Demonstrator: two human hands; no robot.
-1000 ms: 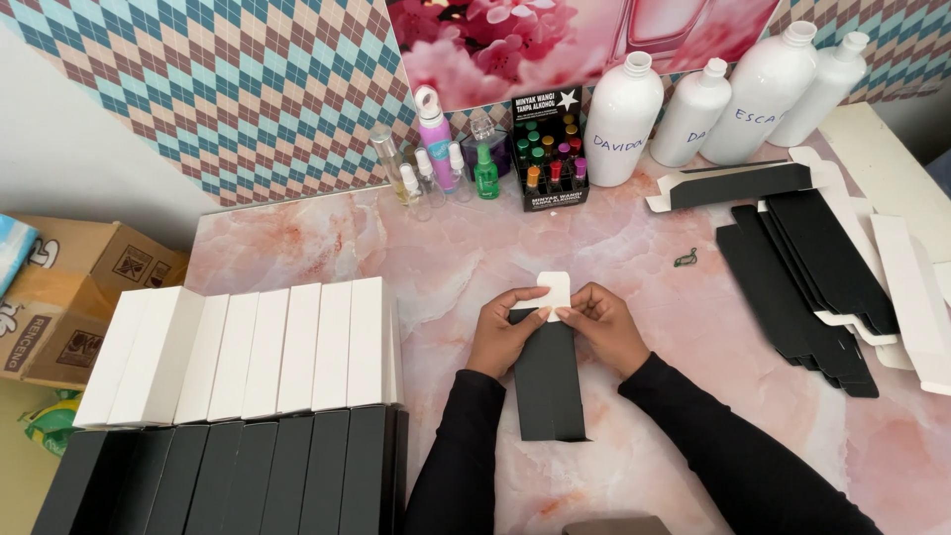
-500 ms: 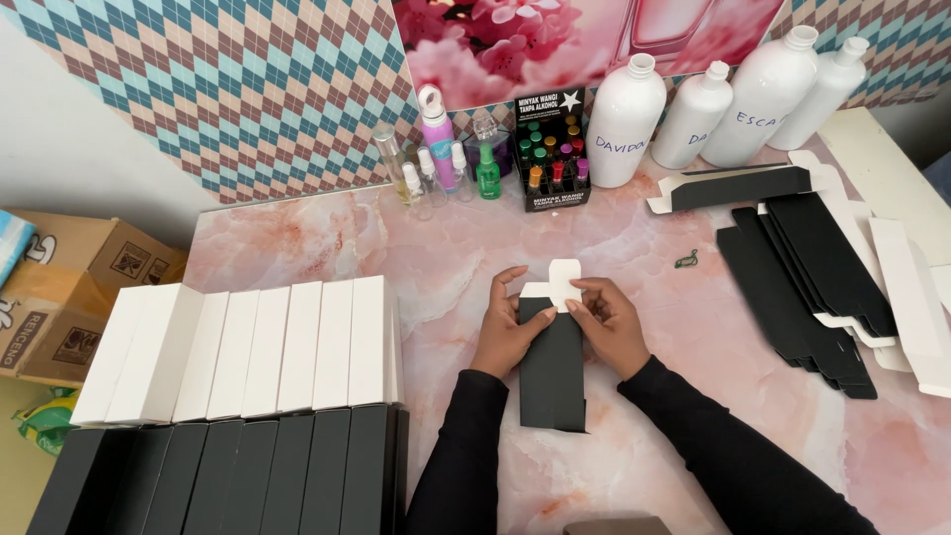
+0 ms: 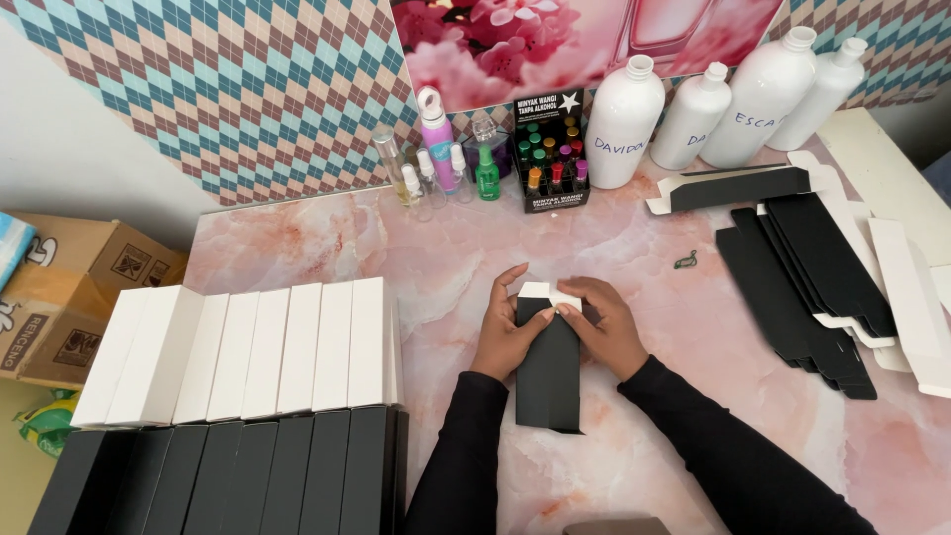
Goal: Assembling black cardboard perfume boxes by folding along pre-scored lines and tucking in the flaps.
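— What are the hands doing?

— Both are on a tall black carton (image 3: 548, 372) lying on the pink marbled surface (image 3: 466, 248) in front of the person. The left hand (image 3: 507, 332) curls round the carton's upper left edge, its fingers closed against the side. The right hand (image 3: 606, 327) grips the upper right corner, fingertips pressing on the white end flap (image 3: 548, 293) that shows at the top.

— Is the carton flat or formed?

— It looks formed into a box, its far end partly folded; the near end I cannot judge.

— What lies around it?

— To the left, a row of white boxes (image 3: 248, 352) stands side by side, with a row of black boxes (image 3: 228, 476) just in front of them. To the right, well apart, a stack of flat black carton blanks (image 3: 802, 287) with white edges. Along the far wall stand white plastic bottles (image 3: 693, 109), small spray bottles (image 3: 436, 159) and a black display box of little vials (image 3: 550, 163). A brown cardboard box (image 3: 74, 297) sits off the surface at the left.
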